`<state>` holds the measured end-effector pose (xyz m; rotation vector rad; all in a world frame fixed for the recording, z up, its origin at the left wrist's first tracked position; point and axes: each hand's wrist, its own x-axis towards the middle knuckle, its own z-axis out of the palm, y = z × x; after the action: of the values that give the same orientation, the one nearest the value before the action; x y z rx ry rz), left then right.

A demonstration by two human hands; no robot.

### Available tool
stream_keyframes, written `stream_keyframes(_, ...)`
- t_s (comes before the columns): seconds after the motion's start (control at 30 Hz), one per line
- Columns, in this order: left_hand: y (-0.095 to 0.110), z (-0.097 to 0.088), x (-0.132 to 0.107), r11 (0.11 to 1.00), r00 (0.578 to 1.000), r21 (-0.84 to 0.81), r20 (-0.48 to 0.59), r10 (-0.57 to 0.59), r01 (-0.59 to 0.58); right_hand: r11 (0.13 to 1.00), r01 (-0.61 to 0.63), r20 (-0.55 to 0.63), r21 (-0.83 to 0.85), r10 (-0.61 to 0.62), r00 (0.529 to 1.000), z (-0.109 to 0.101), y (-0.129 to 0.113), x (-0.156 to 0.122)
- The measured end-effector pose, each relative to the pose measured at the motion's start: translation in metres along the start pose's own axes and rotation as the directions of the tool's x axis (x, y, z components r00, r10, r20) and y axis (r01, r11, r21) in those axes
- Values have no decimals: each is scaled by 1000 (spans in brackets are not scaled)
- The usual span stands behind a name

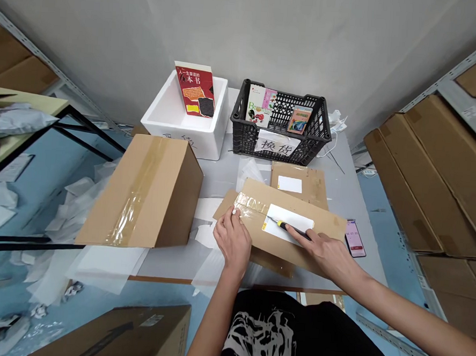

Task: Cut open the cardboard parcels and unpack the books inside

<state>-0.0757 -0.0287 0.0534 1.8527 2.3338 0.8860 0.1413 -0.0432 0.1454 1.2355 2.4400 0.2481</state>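
Note:
A flat cardboard package (pixel 255 222) with clear tape and a white label (pixel 286 222) lies in front of me on the table. My right hand (pixel 326 252) is closed around a yellow-and-black utility knife (pixel 293 231); its blade reaches over the label's left part, near the tape. Whether the blade cuts in, I cannot tell. My left hand (pixel 234 237) grips the package's left end, fingertips at the taped edge. Behind it rests another cardboard package (pixel 316 184), also with a white label, partly covered.
A large taped carton (pixel 140 193) stands left. Farther back are a white foam box (pixel 184 134) with a red book (pixel 197 89) and a black crate (pixel 279 129) holding books. A phone (pixel 355 239) lies right. Cartons (pixel 427 173) fill the right shelf; packing scraps (pixel 74 211) litter the left.

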Motion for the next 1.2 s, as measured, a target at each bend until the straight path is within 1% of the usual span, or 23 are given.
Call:
stream_keyframes(0.13,0,0,2,1000,1000,12,-1,-6,6,999,-11,-31,33,12,999,7,10,-16)
stream_keyframes(0.3,3,0,4,1000,1000,10,-11,-19,19,999,-43,10,16,43,999,19,30,-49)
stream_keyframes(0.4,3,-2,5,1000,1000,7,-1,-30,30,999,-50,11,4,50,999,27,40,-67)
stream_keyframes(0.53,7,-7,10,999,1000,41,16,-26,25,997,-74,27,-13,74,997,33,45,-76)
stream_keyframes(0.6,17,-8,14,997,999,63,34,36,-38,997,-80,28,-9,81,996,33,44,-76)
stream_keyframes(0.63,24,-7,16,993,993,60,64,101,-105,997,-83,20,1,83,996,32,44,-76)
stream_keyframes(0.67,32,-4,18,980,976,42,110,187,-193,996,-86,9,17,86,996,31,43,-75)
stream_keyframes(0.7,42,0,19,957,945,14,164,283,-289,995,-90,-2,35,90,996,30,43,-74)
stream_keyframes(0.73,50,4,19,925,902,-14,216,373,-379,994,-94,-8,52,94,996,29,43,-74)
stream_keyframes(0.77,58,9,19,892,858,-31,263,442,-450,993,-97,-8,66,97,995,28,43,-74)
stream_keyframes(0.8,64,14,18,869,825,-31,301,479,-494,992,-95,-3,79,96,995,28,44,-75)
stream_keyframes(0.83,68,18,17,859,810,-10,328,486,-512,992,-91,7,89,91,996,28,46,-76)
stream_keyframes(0.9,71,23,15,860,812,51,363,457,-507,992,-82,24,100,80,996,32,52,-83)
stream_keyframes(1.0,69,24,14,865,817,97,396,420,-492,992,-93,31,86,90,995,43,63,-101)
stream_keyframes(1.1,68,23,16,866,820,112,400,410,-488,993,-106,37,56,104,994,54,75,-121)
stream_keyframes(1.2,70,23,16,867,825,120,391,407,-484,992,-112,24,66,111,994,61,82,-135)
